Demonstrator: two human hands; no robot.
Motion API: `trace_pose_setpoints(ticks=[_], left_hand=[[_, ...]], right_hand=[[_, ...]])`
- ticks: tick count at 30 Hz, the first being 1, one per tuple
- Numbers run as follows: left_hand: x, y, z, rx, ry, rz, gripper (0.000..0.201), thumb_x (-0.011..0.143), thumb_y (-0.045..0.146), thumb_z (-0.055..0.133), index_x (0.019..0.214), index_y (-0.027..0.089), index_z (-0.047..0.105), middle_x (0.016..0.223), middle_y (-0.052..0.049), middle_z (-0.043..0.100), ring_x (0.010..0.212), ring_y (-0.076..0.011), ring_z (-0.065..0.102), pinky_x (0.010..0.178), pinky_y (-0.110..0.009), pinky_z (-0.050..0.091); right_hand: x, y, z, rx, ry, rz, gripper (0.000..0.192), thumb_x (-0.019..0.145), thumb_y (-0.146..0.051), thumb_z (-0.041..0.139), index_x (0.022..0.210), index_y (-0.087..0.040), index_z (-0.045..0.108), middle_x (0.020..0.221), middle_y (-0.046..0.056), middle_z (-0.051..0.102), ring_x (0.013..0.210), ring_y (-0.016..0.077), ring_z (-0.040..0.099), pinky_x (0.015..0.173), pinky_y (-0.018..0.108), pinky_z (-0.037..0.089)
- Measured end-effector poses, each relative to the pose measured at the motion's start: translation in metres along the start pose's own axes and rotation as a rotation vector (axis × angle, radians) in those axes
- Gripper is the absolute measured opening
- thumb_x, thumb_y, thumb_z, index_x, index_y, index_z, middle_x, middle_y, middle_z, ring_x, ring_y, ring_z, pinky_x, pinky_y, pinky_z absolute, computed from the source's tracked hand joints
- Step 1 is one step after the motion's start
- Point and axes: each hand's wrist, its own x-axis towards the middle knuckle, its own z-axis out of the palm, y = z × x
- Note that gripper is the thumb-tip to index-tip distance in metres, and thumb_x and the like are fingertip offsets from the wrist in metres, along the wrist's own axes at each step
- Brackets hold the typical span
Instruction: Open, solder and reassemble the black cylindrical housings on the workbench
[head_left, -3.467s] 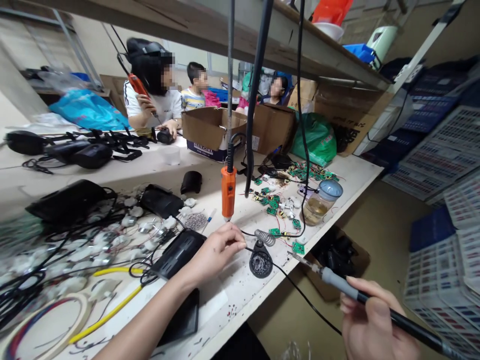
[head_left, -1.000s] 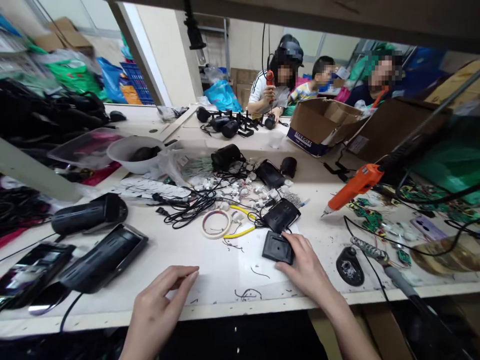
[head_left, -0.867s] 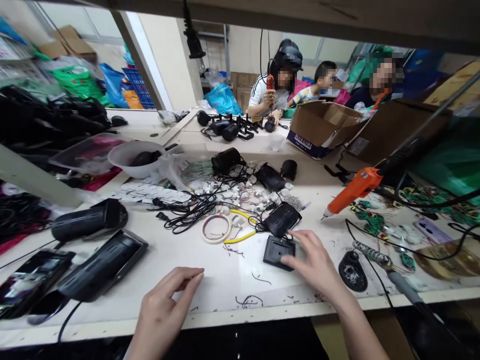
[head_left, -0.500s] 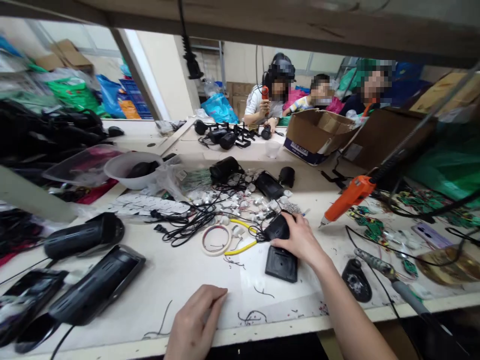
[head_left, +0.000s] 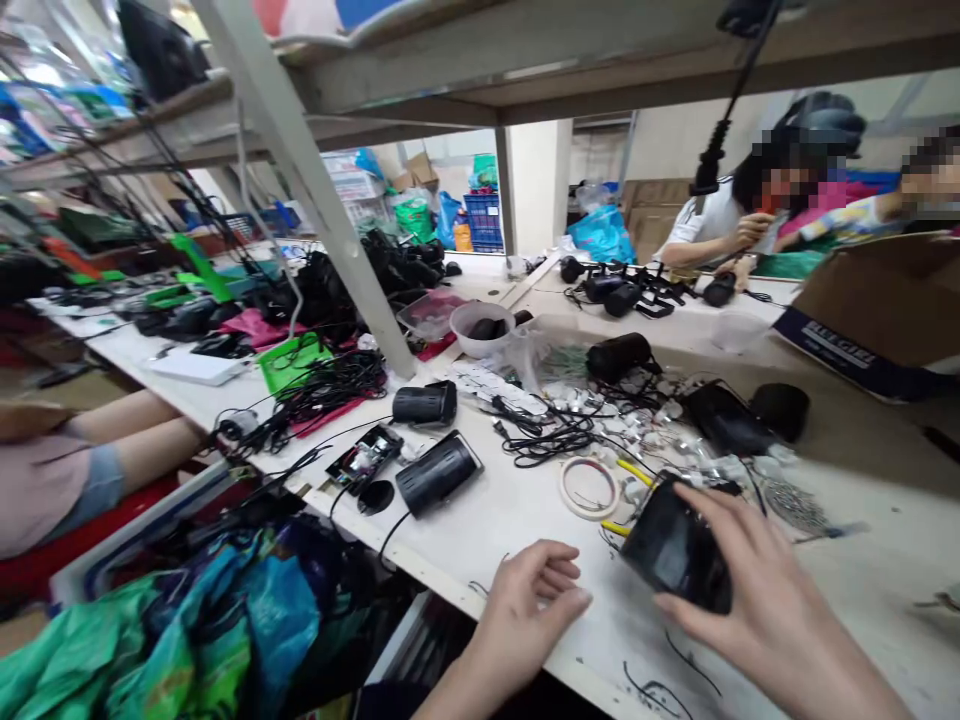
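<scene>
One black casing (head_left: pixel 675 545), glossy and tilted, in the right hand (head_left: pixel 776 595), on the near right of a white workbench (head_left: pixel 517 500); fingers clasped over its far right edge, thumb pressed to the near edge; contact between casing and bench impossible to tell; to the left, just apart from the casing, the left hand (head_left: pixel 529 600) by the bench's near edge, fingers loosely curled, thumb spread away from them; near the right hand, a few thin black wires (head_left: pixel 694 666) on the bench; just beyond the casing and partly hidden by it, a yellow tube (head_left: pixel 636 472), with a roll of tape (head_left: pixel 564 488) lying flat to its left; farther back, a scatter of small white and silvery parts (head_left: pixel 645 420) and black cables (head_left: pixel 551 445); to the right, a pile of tiny metal pieces (head_left: pixel 795 503); left of the hands, two black cylindrical housings (head_left: pixel 439 475) beside an opened housing (head_left: pixel 365 455), inner parts showing; farther left, a green tray (head_left: pixel 271 378) with cables across it; far right, a cardboard box (head_left: pixel 862 345); beyond it, a co-worker in a white top (head_left: pixel 694 230), one hand around an orange tool (head_left: pixel 766 202), partly blurred.
</scene>
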Motion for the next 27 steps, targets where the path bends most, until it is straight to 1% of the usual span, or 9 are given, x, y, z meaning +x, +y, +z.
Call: trace_pose_setpoints(ticks=[3,6,10,11,13,15,17,22,27], left_hand=[[-0.002,-0.006,0.001,-0.197,0.005,-0.087,0.065,0.069,0.045,0.080,0.123,0.017,0.056,0.108,-0.014,0.067,0.088,-0.0210,0.066,0.077,-0.033,0.055],[-0.007,-0.006,-0.021,-0.108,0.146,-0.056,0.062,0.070,0.045,0.079,0.122,0.018,0.057,0.109,-0.013,0.066,0.083,-0.0185,0.065,0.072,-0.031,0.055],[-0.014,-0.001,-0.100,0.183,0.493,0.076,0.044,0.078,0.047,0.068,0.109,0.017,0.063,0.096,-0.010,0.070,0.076,-0.0189,0.067,0.069,-0.032,0.057],[-0.015,0.000,-0.125,0.328,0.654,0.105,0.043,0.080,0.051,0.065,0.106,0.017,0.063,0.092,-0.009,0.071,0.078,-0.0207,0.068,0.073,-0.035,0.058],[-0.017,-0.002,-0.173,0.437,0.829,0.097,0.050,0.080,0.055,0.062,0.112,0.016,0.060,0.102,-0.012,0.069,0.093,-0.0264,0.068,0.086,-0.044,0.056],[-0.016,-0.006,-0.212,0.549,0.930,0.082,0.063,0.071,0.057,0.068,0.117,0.016,0.058,0.118,-0.016,0.064,0.113,-0.0345,0.060,0.100,-0.054,0.047],[-0.013,-0.013,-0.236,0.643,0.930,0.067,0.073,0.062,0.055,0.075,0.121,0.017,0.057,0.125,-0.017,0.062,0.122,-0.0393,0.053,0.108,-0.058,0.037],[-0.001,-0.033,-0.250,0.768,0.834,0.061,0.077,0.061,0.048,0.075,0.127,0.014,0.055,0.131,-0.019,0.059,0.126,-0.0398,0.050,0.111,-0.054,0.034],[0.005,-0.044,-0.252,0.782,0.878,0.021,0.070,0.064,0.044,0.076,0.126,0.019,0.054,0.126,-0.014,0.062,0.122,-0.0388,0.053,0.107,-0.054,0.039]], right_hand=[[-0.004,-0.039,0.031,0.108,-0.059,-0.082,0.081,0.067,-0.036,0.072,0.141,-0.028,0.042,0.131,0.012,0.053,0.119,0.0358,0.055,0.096,0.048,0.050],[-0.011,-0.063,0.058,0.159,-0.077,-0.085,0.082,0.065,-0.028,0.071,0.141,-0.027,0.041,0.134,0.014,0.050,0.121,0.0378,0.053,0.097,0.051,0.050],[-0.019,-0.075,0.075,0.145,-0.074,-0.069,0.083,0.065,-0.026,0.071,0.141,-0.027,0.039,0.135,0.015,0.048,0.122,0.0392,0.052,0.097,0.053,0.050],[-0.021,-0.075,0.077,0.127,-0.070,-0.074,0.082,0.066,-0.027,0.071,0.141,-0.027,0.038,0.134,0.015,0.048,0.121,0.0395,0.053,0.096,0.054,0.050],[-0.024,-0.076,0.080,0.087,-0.063,-0.094,0.080,0.068,-0.028,0.069,0.141,-0.027,0.037,0.134,0.016,0.048,0.121,0.0400,0.053,0.095,0.054,0.050],[-0.028,-0.074,0.081,0.049,-0.061,-0.118,0.079,0.070,-0.028,0.068,0.142,-0.027,0.036,0.135,0.017,0.048,0.121,0.0403,0.054,0.093,0.053,0.051],[-0.030,-0.070,0.083,0.012,-0.065,-0.139,0.079,0.072,-0.027,0.067,0.144,-0.028,0.034,0.138,0.018,0.047,0.121,0.0405,0.054,0.090,0.052,0.053],[-0.036,-0.052,0.092,-0.023,-0.090,-0.247,0.081,0.077,-0.033,0.067,0.150,-0.028,0.032,0.143,0.019,0.047,0.123,0.0399,0.056,0.084,0.047,0.057],[-0.038,-0.032,0.104,-0.045,-0.091,-0.274,0.086,0.075,-0.040,0.072,0.152,-0.033,0.034,0.146,0.017,0.047,0.123,0.0418,0.057,0.081,0.048,0.059]])
